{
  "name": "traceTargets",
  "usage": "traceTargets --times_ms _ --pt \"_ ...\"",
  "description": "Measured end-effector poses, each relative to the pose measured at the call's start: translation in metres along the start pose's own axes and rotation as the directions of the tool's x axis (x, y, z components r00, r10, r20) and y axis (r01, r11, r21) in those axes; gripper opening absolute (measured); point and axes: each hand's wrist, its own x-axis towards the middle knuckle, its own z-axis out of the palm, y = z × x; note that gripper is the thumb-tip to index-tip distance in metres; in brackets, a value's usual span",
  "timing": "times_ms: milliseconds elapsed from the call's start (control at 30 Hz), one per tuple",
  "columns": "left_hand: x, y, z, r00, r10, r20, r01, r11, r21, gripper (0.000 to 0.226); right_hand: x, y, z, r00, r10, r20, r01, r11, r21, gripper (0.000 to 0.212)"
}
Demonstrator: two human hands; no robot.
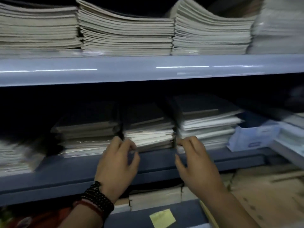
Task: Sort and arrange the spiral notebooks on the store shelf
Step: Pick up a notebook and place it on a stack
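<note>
Blue-grey metal shelving point(148, 69) fills our view, dim and blurred. On its upper level lie 4 stacks of notebooks point(126, 33). On the middle shelf point(65, 168) we see 3 more stacks side by side, dark covers on top, and both our hands are at the middle stack point(148, 137). Our left hand point(118, 163), beaded bracelets point(97, 198) at the wrist, curls its grip round that stack's left front corner. Our right hand point(194, 163) sets bent fingertips at the right front corner, thumb spread below it. Whether that grip holds anything we cannot tell. A yellow sticky note point(162, 218) lies on the level below.
</note>
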Motion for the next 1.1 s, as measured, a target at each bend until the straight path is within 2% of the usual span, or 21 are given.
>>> traceTargets --times_ms 200,267,467,633,767,867,967,1100 --pt "0.025 0.028 0.007 0.972 -0.03 -0.233 0.094 0.959 0.269 0.018 -0.002 0.033 -0.02 0.991 0.092 -0.093 -0.084 0.993 0.085 0.027" --pt "0.031 0.036 0.011 0.967 0.013 -0.256 0.05 0.969 0.24 0.02 0.0 0.039 -0.021 0.987 0.112 -0.116 -0.097 0.987 0.125 0.027" --pt "0.042 0.06 0.044 0.95 0.248 -0.187 -0.241 0.969 0.061 0.022 0.018 0.039 -0.02 0.948 0.256 -0.189 -0.179 0.92 0.348 0.012" --pt "0.063 0.088 0.059 0.952 0.273 -0.142 -0.283 0.957 -0.06 0.032 0.031 0.037 -0.019 0.907 0.326 -0.266 -0.188 0.88 0.437 0.014" --pt "0.078 0.099 0.073 0.957 0.266 -0.121 -0.284 0.943 -0.174 0.03 0.038 0.035 -0.028 0.852 0.484 -0.199 -0.258 0.72 0.644 0.023" --pt "0.083 0.101 0.081 0.966 0.231 -0.12 -0.255 0.931 -0.262 0.036 0.043 0.031 -0.044 0.783 0.617 -0.081 -0.325 0.516 0.793 0.025" --pt "0.084 0.102 0.083 0.976 0.191 -0.105 -0.215 0.922 -0.322 0.037 0.054 0.035 -0.056 0.718 0.693 0.064 -0.396 0.331 0.857 0.036" --pt "0.086 0.104 0.081 0.989 0.138 -0.046 -0.145 0.936 -0.321 0.042 0.068 0.041 -0.06 0.704 0.687 0.181 -0.458 0.243 0.855 0.024"
